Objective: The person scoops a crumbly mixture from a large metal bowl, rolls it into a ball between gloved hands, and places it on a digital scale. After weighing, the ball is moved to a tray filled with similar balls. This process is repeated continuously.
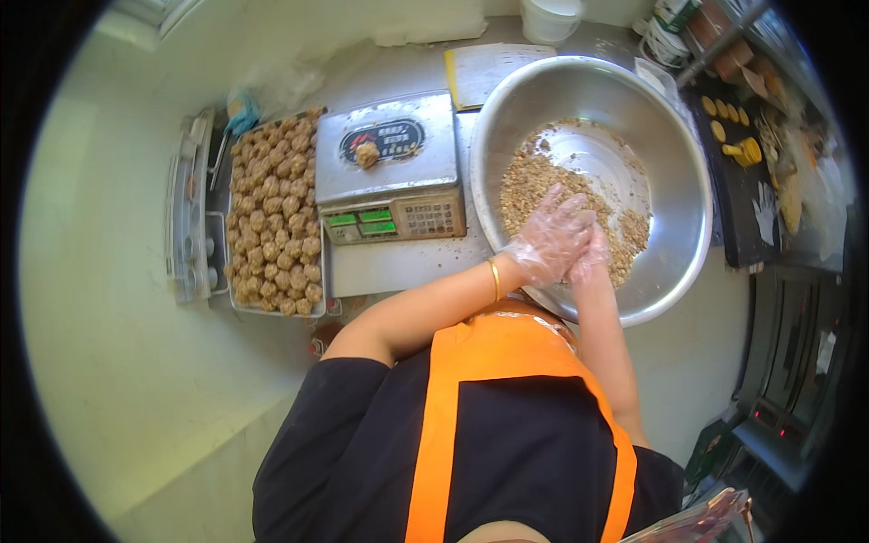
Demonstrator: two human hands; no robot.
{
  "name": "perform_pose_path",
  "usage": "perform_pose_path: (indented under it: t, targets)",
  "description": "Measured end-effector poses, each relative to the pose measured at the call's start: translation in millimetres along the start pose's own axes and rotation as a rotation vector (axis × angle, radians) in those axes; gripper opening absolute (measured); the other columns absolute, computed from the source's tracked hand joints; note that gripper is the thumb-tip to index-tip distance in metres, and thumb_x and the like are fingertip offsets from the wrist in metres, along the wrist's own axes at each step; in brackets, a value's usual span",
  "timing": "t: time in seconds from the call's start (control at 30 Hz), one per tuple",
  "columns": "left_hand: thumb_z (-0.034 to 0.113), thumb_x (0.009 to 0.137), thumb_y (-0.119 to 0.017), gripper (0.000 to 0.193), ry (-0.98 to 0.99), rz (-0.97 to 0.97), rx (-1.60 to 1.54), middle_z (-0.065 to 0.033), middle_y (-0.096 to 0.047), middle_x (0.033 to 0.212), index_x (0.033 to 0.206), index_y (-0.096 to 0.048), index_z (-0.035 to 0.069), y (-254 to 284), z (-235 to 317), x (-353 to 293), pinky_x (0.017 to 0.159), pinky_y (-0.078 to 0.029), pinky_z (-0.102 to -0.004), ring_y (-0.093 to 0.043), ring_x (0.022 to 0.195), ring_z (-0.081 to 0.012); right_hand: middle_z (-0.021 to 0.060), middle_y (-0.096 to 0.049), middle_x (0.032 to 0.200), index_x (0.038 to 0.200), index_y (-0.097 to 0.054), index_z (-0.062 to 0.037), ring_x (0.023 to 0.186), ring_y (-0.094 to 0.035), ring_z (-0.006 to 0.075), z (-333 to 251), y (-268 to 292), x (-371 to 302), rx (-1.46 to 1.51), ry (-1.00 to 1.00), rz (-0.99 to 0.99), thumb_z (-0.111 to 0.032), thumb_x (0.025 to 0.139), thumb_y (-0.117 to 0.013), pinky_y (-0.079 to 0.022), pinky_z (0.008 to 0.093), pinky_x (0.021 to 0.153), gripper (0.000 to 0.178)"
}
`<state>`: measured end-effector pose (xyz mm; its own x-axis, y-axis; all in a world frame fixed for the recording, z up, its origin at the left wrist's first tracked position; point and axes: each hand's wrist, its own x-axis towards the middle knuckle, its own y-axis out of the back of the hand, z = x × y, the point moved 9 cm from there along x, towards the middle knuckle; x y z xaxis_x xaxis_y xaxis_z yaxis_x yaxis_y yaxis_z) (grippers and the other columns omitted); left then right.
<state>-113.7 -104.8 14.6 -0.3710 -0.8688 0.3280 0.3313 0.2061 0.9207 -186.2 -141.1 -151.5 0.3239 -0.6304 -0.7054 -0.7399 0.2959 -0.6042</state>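
Both of my hands, in clear plastic gloves, are pressed together over the near part of a large steel bowl. My left hand shows its back, fingers stretched out and slightly apart. Against its palm side, my right hand is closed, its fingers partly covered. Whatever lies between the palms is hidden. Below them, a loose, crumbly brown mixture of nuts or grains covers part of the bowl's bottom. A single ball of mixture sits on the steel plate of a digital scale, left of the bowl.
A tray of many brown balls stands left of the scale. Behind the bowl lie a paper pad with a yellow edge and a white bucket. A black tray with yellow pieces and a glove is at right, beside shelving.
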Motion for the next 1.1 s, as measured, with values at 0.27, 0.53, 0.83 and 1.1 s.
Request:
perform_pose_path:
  t: [0.27, 0.53, 0.83, 1.1]
  targets:
    - [0.024, 0.085, -0.078, 0.07, 0.207, 0.062, -0.497, -0.0202, -0.06, 0.128, 0.144, -0.048, 0.003, 43, -48, -9, 0.117, -0.035, -0.0529, -0.055, 0.124, -0.0379, 0.0191, -0.053, 0.143, 0.149, -0.041, -0.0007, 0.128, -0.056, 0.0342, -16, -94, -67, -0.06, -0.236, -0.419, -0.056, 0.108, -0.038, -0.049, 0.0443, 0.11, 0.069]
    - [0.041, 0.09, -0.076, 0.067, 0.683, 0.383, -0.513, -0.022, -0.065, 0.125, 0.143, -0.052, 0.005, 89, -137, -131, 0.103, -0.048, -0.0453, -0.061, 0.116, -0.0346, 0.0206, -0.046, 0.156, 0.148, -0.051, -0.0045, 0.139, -0.046, 0.0422, -71, -3, 77, -2.12, 0.681, 0.233, -0.052, 0.1, -0.054, -0.034, 0.0496, 0.118, 0.067]
    - [0.022, 0.089, -0.078, 0.038, 1.473, 0.579, 0.178, -0.018, -0.072, 0.105, 0.117, -0.062, 0.003, 185, -301, -419, 0.09, -0.055, -0.0441, -0.069, 0.098, -0.0312, 0.0265, -0.031, 0.163, 0.159, -0.036, -0.0128, 0.15, -0.031, 0.0449, 8, 9, 103, -1.979, 0.611, -0.006, -0.053, 0.096, -0.061, -0.026, 0.0493, 0.123, 0.079]
    - [0.03, 0.088, -0.079, 0.049, 1.786, 0.063, 0.422, -0.0218, -0.07, 0.123, 0.128, -0.065, 0.004, 199, -443, -500, 0.097, -0.056, -0.0426, -0.068, 0.114, -0.0348, 0.0241, -0.051, 0.145, 0.141, -0.053, -0.0127, 0.137, -0.046, 0.041, 22, -15, 25, -2.224, 0.553, -0.089, -0.024, 0.082, -0.08, -0.039, 0.0466, 0.115, 0.066]
